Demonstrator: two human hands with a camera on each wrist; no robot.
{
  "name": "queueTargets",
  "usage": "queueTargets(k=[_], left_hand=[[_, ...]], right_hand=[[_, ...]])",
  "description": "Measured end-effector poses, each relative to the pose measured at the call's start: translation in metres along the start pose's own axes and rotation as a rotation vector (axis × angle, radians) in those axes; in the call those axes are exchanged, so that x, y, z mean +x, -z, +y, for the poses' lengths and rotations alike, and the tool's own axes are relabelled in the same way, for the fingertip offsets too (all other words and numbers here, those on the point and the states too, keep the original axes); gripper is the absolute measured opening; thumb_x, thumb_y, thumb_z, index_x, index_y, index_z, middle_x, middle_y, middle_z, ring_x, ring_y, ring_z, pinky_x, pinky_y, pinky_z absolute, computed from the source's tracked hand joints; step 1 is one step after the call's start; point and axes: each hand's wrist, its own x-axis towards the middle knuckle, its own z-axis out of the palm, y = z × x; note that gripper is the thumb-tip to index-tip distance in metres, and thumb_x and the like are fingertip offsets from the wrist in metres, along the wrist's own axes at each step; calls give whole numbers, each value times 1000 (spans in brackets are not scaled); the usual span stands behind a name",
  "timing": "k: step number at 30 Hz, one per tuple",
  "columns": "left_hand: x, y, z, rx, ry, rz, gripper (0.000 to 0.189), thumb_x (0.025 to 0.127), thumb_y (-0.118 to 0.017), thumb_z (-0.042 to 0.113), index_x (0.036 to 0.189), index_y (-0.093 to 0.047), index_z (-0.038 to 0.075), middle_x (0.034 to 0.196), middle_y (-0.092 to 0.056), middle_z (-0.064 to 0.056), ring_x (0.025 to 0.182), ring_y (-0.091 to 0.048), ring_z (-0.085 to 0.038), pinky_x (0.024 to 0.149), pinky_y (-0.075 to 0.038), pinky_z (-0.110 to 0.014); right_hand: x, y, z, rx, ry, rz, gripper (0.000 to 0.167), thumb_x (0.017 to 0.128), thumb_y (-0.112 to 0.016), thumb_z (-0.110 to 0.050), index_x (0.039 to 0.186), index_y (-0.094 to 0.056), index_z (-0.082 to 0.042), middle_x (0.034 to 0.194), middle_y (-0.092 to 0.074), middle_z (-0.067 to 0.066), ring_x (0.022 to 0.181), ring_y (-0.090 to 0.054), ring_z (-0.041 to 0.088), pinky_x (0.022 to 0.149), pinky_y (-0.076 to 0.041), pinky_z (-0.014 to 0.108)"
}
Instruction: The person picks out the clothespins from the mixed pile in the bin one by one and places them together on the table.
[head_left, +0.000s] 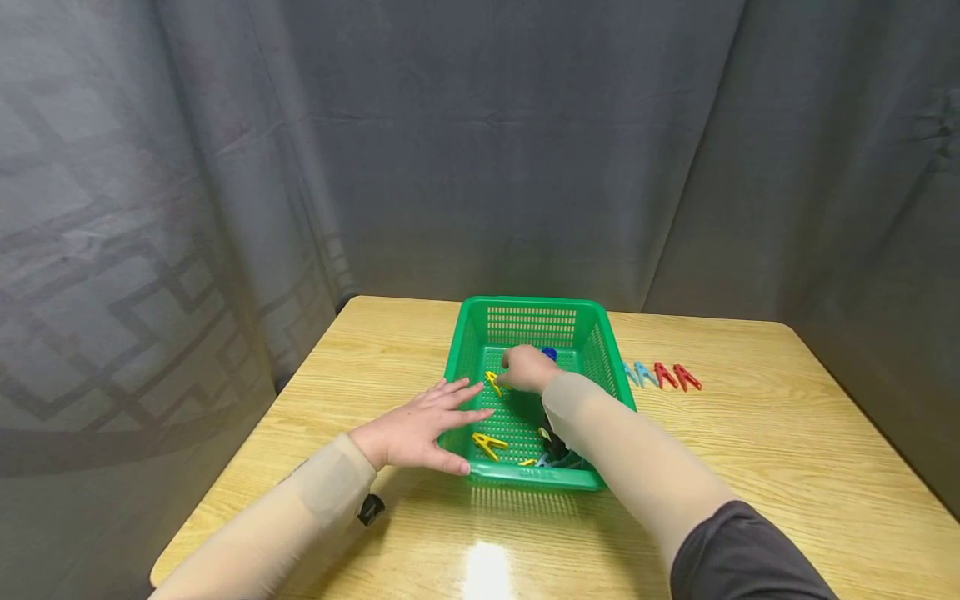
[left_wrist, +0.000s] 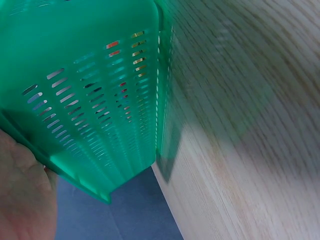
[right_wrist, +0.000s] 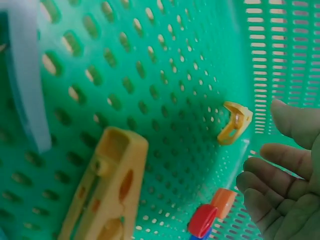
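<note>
A green basket (head_left: 536, 475) stands on the table, holding several small items. My left hand (head_left: 420, 429) rests over its left rim with fingers spread; in the left wrist view part of this hand (left_wrist: 25, 195) lies along the rim. My right hand (head_left: 528, 369) reaches down inside the basket, close to a yellow clothespin (head_left: 492, 382). In the right wrist view that clothespin (right_wrist: 237, 123) lies near the far wall, apart from the loosely bent fingers (right_wrist: 280, 160). Another yellow clothespin (head_left: 489, 444) lies nearer the basket's front.
Right of the basket, light-blue clothespins (head_left: 643, 374) and red clothespins (head_left: 685, 377) lie in a row on the wooden table (head_left: 750, 467). Red (right_wrist: 202, 220) and orange pieces (right_wrist: 223, 202) lie in the basket. A grey curtain (head_left: 487, 167) hangs behind.
</note>
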Motion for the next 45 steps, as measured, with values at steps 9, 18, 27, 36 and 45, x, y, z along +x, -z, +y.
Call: queueTargets(k=[9,18,27,36,45], left_hand=[[-1,1,1,-10,0,-2,78,85,-56,64,149,-38,25,161,-14,-2,147,-7,-26,116,-9,-51],[-1,1,2,-30,20,-14,77,84,-59,62,149,-38,25,161,-13,-1,147,-5,-24,117,-7,-50],[0,0,1,-26,13,-16,76,85,-59,61,149,-38,26,161,-11,0,147,-4,-25,117,-6,-50],[0,0,1,-30,15,-14,77,84,-59,62,149,-38,26,161,-12,0,147,-4,-24,117,-7,-49],[0,1,1,-23,17,-13,78,84,-57,64,150,-37,26,161,-11,0,147,-5,-26,116,-7,-50]], right_hand=[[8,-12,1,-106,-31,-42,40,85,-73,-38,110,-68,-7,104,-68,5,93,-64,23,78,-53,42],[12,-19,-3,-225,-4,-76,27,86,-72,-37,92,-67,-11,91,-65,2,83,-62,19,72,-54,42],[9,-13,1,-212,-27,-95,10,84,-71,-15,81,-63,-11,78,-61,1,71,-56,18,66,-51,38],[7,-12,8,-220,-3,-112,12,82,-74,-15,82,-63,-11,77,-60,-1,70,-54,16,68,-50,35],[-1,-6,5,-219,5,-141,10,80,-77,-15,83,-67,-11,80,-64,0,75,-59,17,73,-53,36]])
